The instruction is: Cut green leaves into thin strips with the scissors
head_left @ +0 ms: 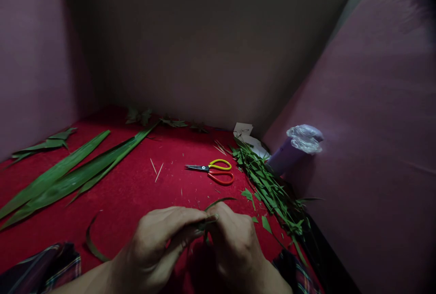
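My left hand (166, 237) and my right hand (235, 242) meet low in the middle of the view, fingertips pinched together. Between them they grip a green leaf strip (221, 201); a thin curved end of it sticks out over the right hand, while most is hidden by the fingers. Beyond the hands, a pair of scissors (209, 169) with one yellow and one red handle lies with its blades pointing left. Two small wooden sticks (159, 172) rest to the left of the scissors. A curled dark leaf strip (91, 239) lies beside my left forearm.
Long green leaves (75, 176) spread across the left of the red cloth (129, 198). A heap of cut leaf strips (269, 185) lies at right, near a purple cylinder (286, 153) with clear plastic on top. Folded leaf pieces (51, 143) lie at far left. Walls enclose the surface.
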The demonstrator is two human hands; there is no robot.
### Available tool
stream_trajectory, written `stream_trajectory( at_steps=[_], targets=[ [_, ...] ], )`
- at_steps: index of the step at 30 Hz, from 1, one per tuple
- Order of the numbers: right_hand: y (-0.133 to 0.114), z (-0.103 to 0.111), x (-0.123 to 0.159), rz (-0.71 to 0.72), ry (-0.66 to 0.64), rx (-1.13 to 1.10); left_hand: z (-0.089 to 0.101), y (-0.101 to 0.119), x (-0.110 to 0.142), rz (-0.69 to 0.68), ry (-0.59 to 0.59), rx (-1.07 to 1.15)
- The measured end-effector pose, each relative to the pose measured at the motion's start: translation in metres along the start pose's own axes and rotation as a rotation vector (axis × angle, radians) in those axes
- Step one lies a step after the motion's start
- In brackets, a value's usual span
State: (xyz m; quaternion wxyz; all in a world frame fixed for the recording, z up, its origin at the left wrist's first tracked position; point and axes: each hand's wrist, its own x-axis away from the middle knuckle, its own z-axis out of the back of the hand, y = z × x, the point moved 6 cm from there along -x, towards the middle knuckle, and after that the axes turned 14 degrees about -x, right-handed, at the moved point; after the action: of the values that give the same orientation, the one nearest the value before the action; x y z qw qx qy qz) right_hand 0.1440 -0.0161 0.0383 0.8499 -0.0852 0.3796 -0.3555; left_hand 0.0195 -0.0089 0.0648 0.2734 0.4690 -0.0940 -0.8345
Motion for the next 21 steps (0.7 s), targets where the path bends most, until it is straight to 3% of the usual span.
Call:
stream_trajectory(
  at_steps=[9,17,21],
  targets=[
    [0.007,-0.005,0.004,-0.081,-0.026,-0.026,-0.002,-0.002,-0.002,0.005,-0.012,0.035],
    [-0.009,0.013,-0.008,0.044,0.07,-0.346,-0.004,-0.005,0.003,0.024,-0.031,0.045],
    [-0.008,0.014,-0.007,0.038,0.091,-0.42,-0.004,-0.005,0.002,0.057,-0.047,0.071]
  ],
)
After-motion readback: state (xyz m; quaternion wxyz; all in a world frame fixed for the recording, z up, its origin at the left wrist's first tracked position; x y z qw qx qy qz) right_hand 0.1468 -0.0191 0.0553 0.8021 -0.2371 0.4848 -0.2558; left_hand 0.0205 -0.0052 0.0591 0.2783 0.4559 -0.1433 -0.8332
